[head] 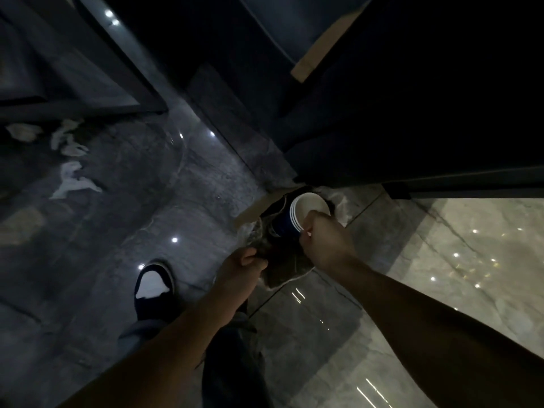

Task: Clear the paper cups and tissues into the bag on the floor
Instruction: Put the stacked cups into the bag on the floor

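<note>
A stack of blue paper cups with white insides hangs over the mouth of a clear plastic bag on the floor. My right hand is shut on the stack's rim. My left hand pinches the bag's near edge and holds it apart. Several crumpled white tissues lie on the dark floor at the far left, with more tissues behind them. The scene is dim.
My shoe stands on the floor left of the bag. A dark table or cabinet looms over the bag at the upper right. A dark frame borders the tissues at the upper left. Glossy tiles spread to the right.
</note>
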